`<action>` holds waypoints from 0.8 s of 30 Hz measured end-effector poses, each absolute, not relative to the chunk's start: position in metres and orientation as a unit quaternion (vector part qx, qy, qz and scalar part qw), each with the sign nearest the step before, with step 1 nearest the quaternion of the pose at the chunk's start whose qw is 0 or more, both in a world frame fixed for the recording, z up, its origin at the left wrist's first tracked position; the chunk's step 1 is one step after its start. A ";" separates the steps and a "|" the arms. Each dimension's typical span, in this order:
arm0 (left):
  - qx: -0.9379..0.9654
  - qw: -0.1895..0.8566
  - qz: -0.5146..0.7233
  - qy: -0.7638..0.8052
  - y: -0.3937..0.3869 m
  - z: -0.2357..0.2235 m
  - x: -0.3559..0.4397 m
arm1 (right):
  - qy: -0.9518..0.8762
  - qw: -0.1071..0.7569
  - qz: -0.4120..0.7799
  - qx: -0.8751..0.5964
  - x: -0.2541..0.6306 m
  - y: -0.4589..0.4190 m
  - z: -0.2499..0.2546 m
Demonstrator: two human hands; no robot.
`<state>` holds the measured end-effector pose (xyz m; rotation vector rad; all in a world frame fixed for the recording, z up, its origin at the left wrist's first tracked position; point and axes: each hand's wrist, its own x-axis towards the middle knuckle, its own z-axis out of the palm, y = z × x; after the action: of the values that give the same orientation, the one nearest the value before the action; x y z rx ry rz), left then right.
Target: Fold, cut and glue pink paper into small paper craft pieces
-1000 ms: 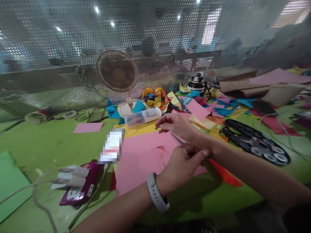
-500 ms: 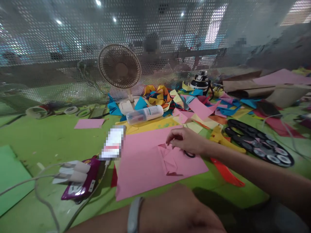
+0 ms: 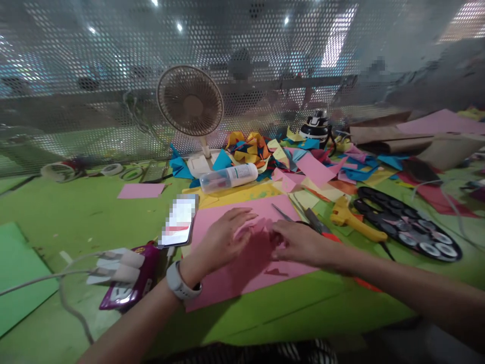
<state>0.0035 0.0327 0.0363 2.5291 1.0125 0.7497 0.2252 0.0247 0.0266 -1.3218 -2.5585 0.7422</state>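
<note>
Both hands are over a large pink sheet [image 3: 215, 285] on the green table. My left hand [image 3: 223, 240], with a watch on its wrist, curves its fingers around the left side of a folded piece of pink paper [image 3: 259, 226]. From the other side my right hand [image 3: 295, 242] pinches the same piece, its fingers curled in. The fingers partly hide the paper's shape. Just beyond my right hand lies a pair of scissors [image 3: 316, 221], blades on the sheet. A small dark pink scrap [image 3: 276, 272] rests on the sheet near its front edge.
Right of my hands are a yellow glue gun [image 3: 356, 222] and a black palette [image 3: 413, 222]. Left are a phone [image 3: 178, 221] and a purple power strip [image 3: 131, 283] with cables. Behind lie a clear bottle [image 3: 229, 178], a fan [image 3: 191, 101] and piled coloured paper [image 3: 314, 167].
My left hand has come up from the front edge to the folded pink paper. My right hand has closed on the paper, which is now lifted between both hands.
</note>
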 end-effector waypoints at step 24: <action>0.935 -0.078 0.127 0.321 -0.008 0.029 0.002 | -0.785 0.168 0.417 -0.426 0.207 0.049 0.021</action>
<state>0.0017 -0.0084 0.0290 3.0939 1.0606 0.4185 0.2073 0.0489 0.0213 -1.2127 -2.2332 1.1872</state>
